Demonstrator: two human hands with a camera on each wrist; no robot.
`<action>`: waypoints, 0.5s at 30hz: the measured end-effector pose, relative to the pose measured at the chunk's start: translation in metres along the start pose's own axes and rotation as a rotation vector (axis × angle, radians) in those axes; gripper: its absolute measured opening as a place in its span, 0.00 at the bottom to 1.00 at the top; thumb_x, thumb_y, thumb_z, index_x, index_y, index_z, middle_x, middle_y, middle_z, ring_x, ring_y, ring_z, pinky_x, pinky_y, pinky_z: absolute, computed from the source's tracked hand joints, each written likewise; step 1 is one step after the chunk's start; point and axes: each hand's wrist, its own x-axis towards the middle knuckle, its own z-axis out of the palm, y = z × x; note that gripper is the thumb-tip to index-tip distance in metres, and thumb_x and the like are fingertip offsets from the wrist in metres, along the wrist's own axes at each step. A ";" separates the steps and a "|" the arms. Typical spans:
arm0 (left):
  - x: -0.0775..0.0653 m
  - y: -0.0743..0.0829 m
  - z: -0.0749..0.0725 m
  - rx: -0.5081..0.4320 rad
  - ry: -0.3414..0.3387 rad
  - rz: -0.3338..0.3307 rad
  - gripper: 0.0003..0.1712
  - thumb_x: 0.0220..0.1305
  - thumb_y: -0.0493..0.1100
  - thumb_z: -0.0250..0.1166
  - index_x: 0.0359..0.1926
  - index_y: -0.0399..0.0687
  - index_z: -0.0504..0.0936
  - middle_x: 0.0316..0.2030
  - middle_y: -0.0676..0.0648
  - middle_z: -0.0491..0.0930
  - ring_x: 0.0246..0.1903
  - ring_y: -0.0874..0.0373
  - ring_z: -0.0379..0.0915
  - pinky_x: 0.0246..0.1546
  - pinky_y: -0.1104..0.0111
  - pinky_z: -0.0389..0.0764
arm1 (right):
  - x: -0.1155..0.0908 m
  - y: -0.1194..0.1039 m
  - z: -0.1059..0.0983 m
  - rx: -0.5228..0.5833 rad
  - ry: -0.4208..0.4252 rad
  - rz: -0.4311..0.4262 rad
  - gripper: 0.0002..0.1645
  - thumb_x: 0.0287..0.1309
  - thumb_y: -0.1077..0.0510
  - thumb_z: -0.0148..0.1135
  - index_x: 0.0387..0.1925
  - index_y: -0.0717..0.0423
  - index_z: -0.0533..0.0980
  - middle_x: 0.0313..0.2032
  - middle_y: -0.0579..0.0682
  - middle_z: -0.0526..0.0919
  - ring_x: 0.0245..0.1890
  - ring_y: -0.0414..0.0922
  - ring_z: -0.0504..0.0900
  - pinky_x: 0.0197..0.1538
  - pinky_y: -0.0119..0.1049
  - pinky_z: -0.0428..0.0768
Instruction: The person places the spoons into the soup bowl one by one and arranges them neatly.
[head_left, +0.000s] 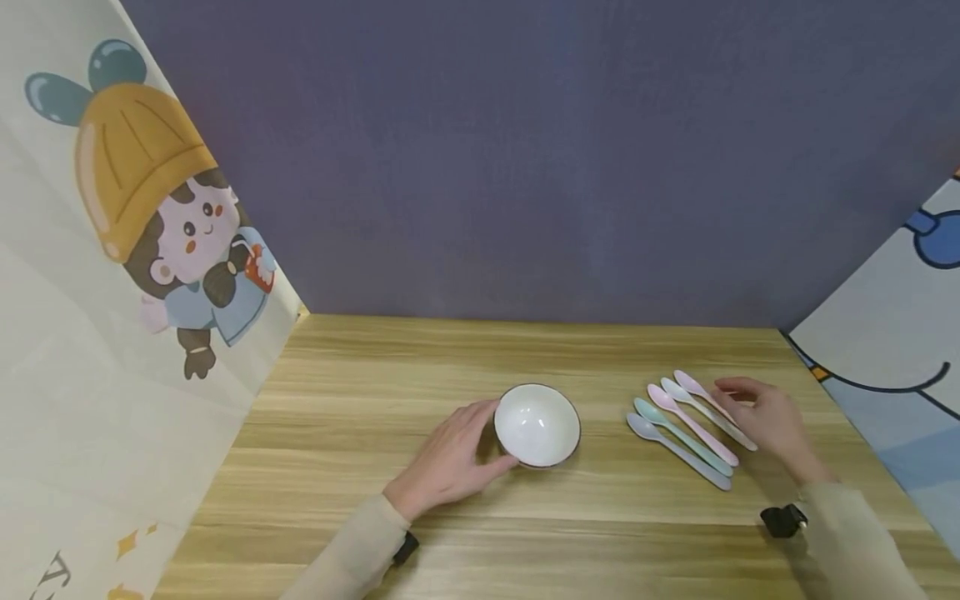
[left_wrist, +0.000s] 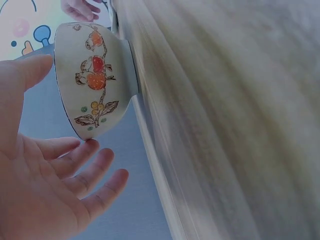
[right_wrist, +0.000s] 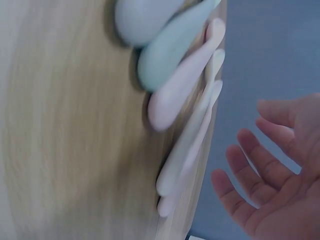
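Observation:
A white bowl [head_left: 537,425] with a dark rim stands upright on the wooden table; the left wrist view shows fruit and leaf drawings on its outer side [left_wrist: 95,80]. My left hand [head_left: 453,458] is at the bowl's left side, thumb and fingers spread at the rim, fingers fairly straight. To the right lie several spoons in a slanted row: greyish lavender [head_left: 686,454], mint green [head_left: 681,432], pink [head_left: 696,427], white [head_left: 711,412] and another pink one [head_left: 693,386]. Over the handle of the rightmost spoon hovers my right hand [head_left: 768,417], fingers loosely bent, holding nothing.
A dark blue-grey panel [head_left: 525,167] rises behind the table [head_left: 375,358]. Printed cartoon walls flank it on the left [head_left: 60,250] and right [head_left: 885,333]. Between the bowl and the spoons is a narrow strip of tabletop.

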 end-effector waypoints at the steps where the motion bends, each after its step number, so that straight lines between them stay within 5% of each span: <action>1: 0.000 0.000 0.000 0.000 0.002 0.001 0.48 0.67 0.65 0.71 0.80 0.50 0.67 0.74 0.46 0.74 0.74 0.47 0.70 0.73 0.47 0.75 | 0.001 0.002 0.000 -0.012 -0.012 0.005 0.24 0.75 0.52 0.64 0.59 0.69 0.82 0.52 0.71 0.87 0.49 0.71 0.86 0.37 0.38 0.84; 8: 0.001 0.001 0.000 0.014 -0.014 -0.003 0.48 0.67 0.64 0.71 0.80 0.50 0.66 0.74 0.45 0.74 0.74 0.47 0.70 0.74 0.47 0.75 | 0.008 0.011 -0.004 -0.076 -0.094 0.033 0.26 0.77 0.49 0.63 0.58 0.69 0.81 0.52 0.72 0.87 0.49 0.69 0.85 0.42 0.57 0.86; 15: 0.002 0.001 0.000 0.016 -0.017 -0.010 0.49 0.67 0.64 0.72 0.80 0.48 0.66 0.74 0.44 0.74 0.73 0.46 0.71 0.73 0.46 0.75 | 0.015 0.018 -0.005 -0.119 -0.145 0.028 0.30 0.77 0.46 0.62 0.57 0.71 0.82 0.51 0.72 0.87 0.49 0.69 0.87 0.45 0.61 0.86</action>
